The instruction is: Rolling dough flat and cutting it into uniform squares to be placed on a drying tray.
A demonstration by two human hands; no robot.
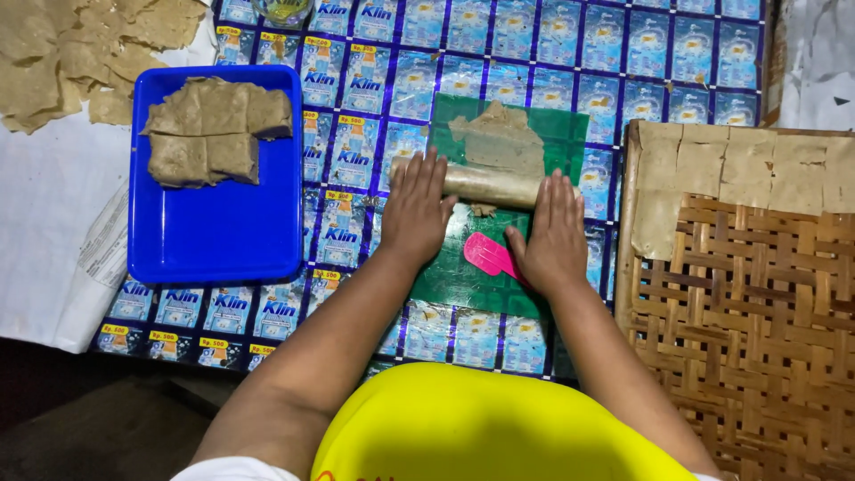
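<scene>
My left hand (417, 209) and my right hand (554, 229) lie flat, palms down, on a pale rolling pin (488, 183) that rests across a green plastic sheet (459, 276). Beyond the pin a flattened piece of brown dough (499, 135) lies on the sheet. A pink plastic scraper (488, 256) sits on the sheet between my wrists, close to the right thumb. Both hands press on the pin with fingers stretched out, not curled around it.
A blue tray (214, 236) on the left holds cut dough blocks (216, 129). Thin dough sheets (85, 49) are piled at top left on white paper. A woven bamboo rack (757, 303) on the right carries flat dough squares (748, 165). A printed sachet mat (552, 53) covers the surface.
</scene>
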